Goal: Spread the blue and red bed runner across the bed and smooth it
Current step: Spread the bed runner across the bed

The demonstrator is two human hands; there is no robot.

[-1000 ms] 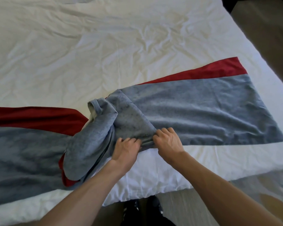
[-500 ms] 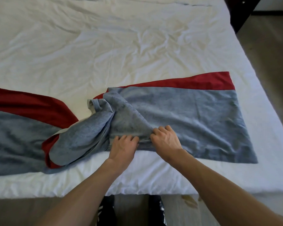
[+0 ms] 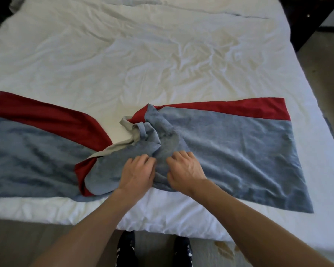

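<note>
Head view showed the blue and red bed runner (image 3: pixel 229 151) lying across the near part of the bed (image 3: pixel 162 54), close to its foot edge. Its right stretch lay mostly flat, blue with a red band along the far edge, and its left stretch ran off the left side of the picture with the same red band. In the middle the cloth was twisted and bunched into a heap, with a strip of pale grey underside turned up. Both hands were on that heap, just beside each other near the runner's near edge. The left hand (image 3: pixel 138 172) had its fingers curled into the blue folds, and the right hand (image 3: pixel 185 170) likewise gripped the fabric with bent fingers. The white bedding around the runner was creased, with faint yellowish patches toward the right. Below the bed's edge stood two black shoes (image 3: pixel 125 245) on the floor (image 3: pixel 17 237), and dark furniture (image 3: pixel 305 20) filled the far right corner.
</note>
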